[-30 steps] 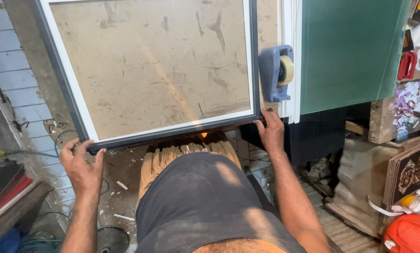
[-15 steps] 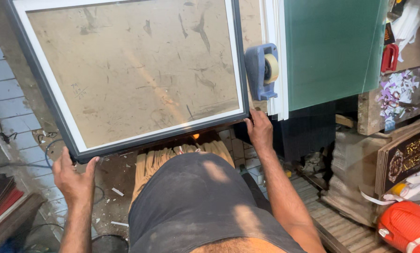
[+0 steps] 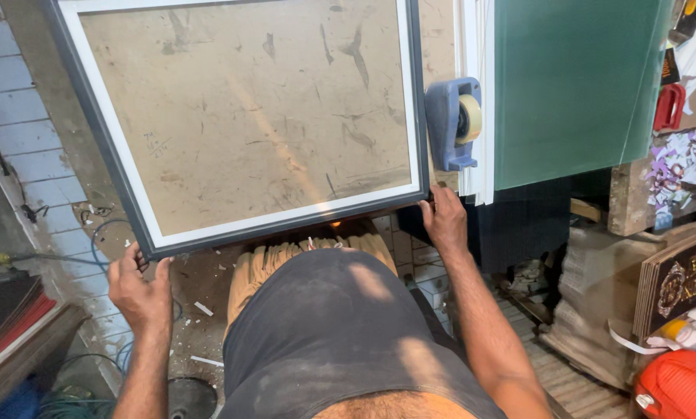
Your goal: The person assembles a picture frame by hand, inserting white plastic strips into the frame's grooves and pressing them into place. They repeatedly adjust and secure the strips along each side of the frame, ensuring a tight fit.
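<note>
Hands grip the dark picture frame [image 3: 247, 124] lying glass-up before us on the tabletop [image 3: 441, 46], our left hand [image 3: 140, 293] clasping its near left corner and our right hand [image 3: 443, 219] closed on its near right corner, just below a blue tape dispenser [image 3: 450, 124] beside a green board [image 3: 577, 85].

blue tape dispenser [image 3: 450, 124], green board [image 3: 577, 85], red container [image 3: 678, 386]
</note>
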